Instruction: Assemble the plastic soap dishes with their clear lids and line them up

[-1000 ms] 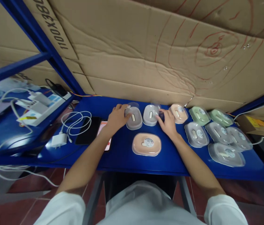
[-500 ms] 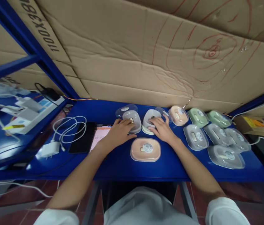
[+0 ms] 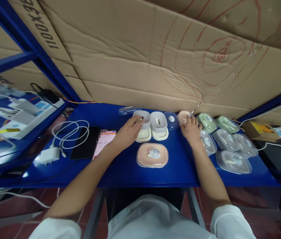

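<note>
The left hand point(image 3: 128, 132) is placed at the left grey box point(image 3: 144, 125); its fingers are slightly curled over the near rim, and whether the wall is pinched cannot be told. Beside it, the right grey box point(image 3: 158, 123) is set; before these two, cream lids point(image 3: 144, 136) are laid flat. By the right hand point(image 3: 191, 129), with fingers spread partly, the rear peach box point(image 3: 181, 117) is partly covered; whether it is gripped cannot be told. Nearer, another peach box point(image 3: 152, 161) is rested on the blue counter point(image 3: 130, 172).
</note>
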Available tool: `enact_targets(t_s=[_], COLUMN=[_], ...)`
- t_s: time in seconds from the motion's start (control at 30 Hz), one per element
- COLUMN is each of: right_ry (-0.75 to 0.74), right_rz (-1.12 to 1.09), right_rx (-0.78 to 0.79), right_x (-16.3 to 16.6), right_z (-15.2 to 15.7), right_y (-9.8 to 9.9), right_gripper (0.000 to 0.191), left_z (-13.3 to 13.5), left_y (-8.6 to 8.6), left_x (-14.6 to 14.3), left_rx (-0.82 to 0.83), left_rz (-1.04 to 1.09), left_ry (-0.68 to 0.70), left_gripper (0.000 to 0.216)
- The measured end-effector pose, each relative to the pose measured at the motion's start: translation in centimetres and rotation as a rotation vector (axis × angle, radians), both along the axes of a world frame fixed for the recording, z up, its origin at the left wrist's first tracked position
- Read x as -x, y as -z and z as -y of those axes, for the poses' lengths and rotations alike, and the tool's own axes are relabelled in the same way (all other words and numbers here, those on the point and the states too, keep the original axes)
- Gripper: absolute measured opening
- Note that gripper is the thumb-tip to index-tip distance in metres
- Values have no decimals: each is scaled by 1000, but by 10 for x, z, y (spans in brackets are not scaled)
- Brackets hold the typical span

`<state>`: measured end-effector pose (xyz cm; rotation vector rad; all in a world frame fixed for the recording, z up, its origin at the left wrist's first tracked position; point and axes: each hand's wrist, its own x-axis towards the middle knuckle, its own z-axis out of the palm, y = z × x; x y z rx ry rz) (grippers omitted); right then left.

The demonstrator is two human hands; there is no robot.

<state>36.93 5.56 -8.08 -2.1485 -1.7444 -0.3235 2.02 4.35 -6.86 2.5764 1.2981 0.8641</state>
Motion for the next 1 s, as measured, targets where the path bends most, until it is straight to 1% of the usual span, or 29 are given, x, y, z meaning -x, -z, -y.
enact_targets(t_s=[0.1, 0.23, 0.3, 0.33, 0.37, 0.43, 0.5, 0.53, 0.6, 0.63, 0.7, 0.8, 0.9, 0.97, 1.0], right_ry=[-27, -64, -47, -50, -82, -230, -376, -398, -365, -347, -337, -336, -301, -313, -347], right_rz=[-11, -47, -23, 9, 49, 118, 147, 152, 153, 153, 149, 134, 59, 15, 14], right_rx=[23, -48, -95, -95, -67, 49, 162, 199, 239, 256, 276, 253, 136, 50, 28], right_x=[-3, -9, -13, -14, -15, -14, -11, -9, -6, -5, -6, -8, -7, -5, -4], right_z=[0, -1, -1, -1, -1, 1, 2, 2, 2, 1, -1, -6, -10, -10, -10], right_y=[-2, -19, -27, -29, -29, -25, -15, -9, 2, 6, 8, 4, 0, -1, -1], right_gripper=[50, 49, 46, 44, 44, 45, 45, 48, 56, 57, 52, 49, 53, 54, 54], left_z=[-2, 0, 4, 6, 10, 17, 24, 26, 28, 28, 26, 21, 19, 18, 17], left_y=[4, 1, -4, -6, -9, -13, -15, -15, -12, -10, -5, 0, 3, 6, 8], left_x=[-2, -2, -3, -4, -5, -7, -9, -9, -9, -8, -6, -5, -4, -2, -1], left_rx=[-24, -15, -11, -9, -8, -8, -8, -3, 12, 19, 28, 80, 131, 132, 128], left_rz=[-54, -153, -200, -223, -247, -292, -322, -331, -338, -344, -365, -391, -371, -339, -321], left_ry=[-72, -161, -150, -121, -82, -3, 38, 48, 54, 55, 55, 65, 66, 66, 69], left_gripper=[37, 40, 39, 36, 34, 31, 29, 28, 26, 25, 26, 27, 29, 37, 43])
